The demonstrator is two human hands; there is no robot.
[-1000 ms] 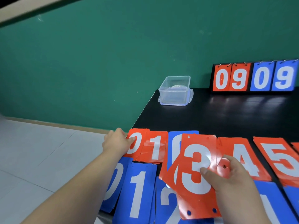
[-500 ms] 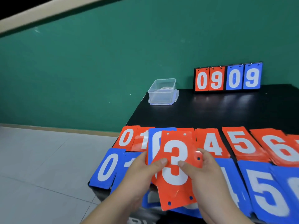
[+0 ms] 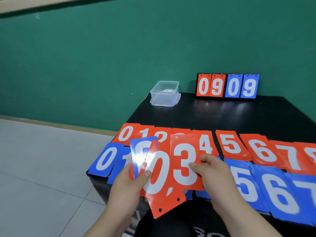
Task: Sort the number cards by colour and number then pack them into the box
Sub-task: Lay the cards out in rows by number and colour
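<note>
fingers [image 3: 206,157] of right hand [image 3: 214,171] pinch red 3 card [image 3: 185,161]; left hand [image 3: 127,184] grips red 0 card [image 3: 159,171].

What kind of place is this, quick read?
Likely a bare indoor room staged for the task: plain green wall, pale tiled floor, one black table holding a flip scoreboard and clear box.

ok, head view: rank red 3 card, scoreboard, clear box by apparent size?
1. red 3 card and scoreboard: look about alike, and the card is far nearer the camera, so unranked.
2. clear box: smallest.
</note>
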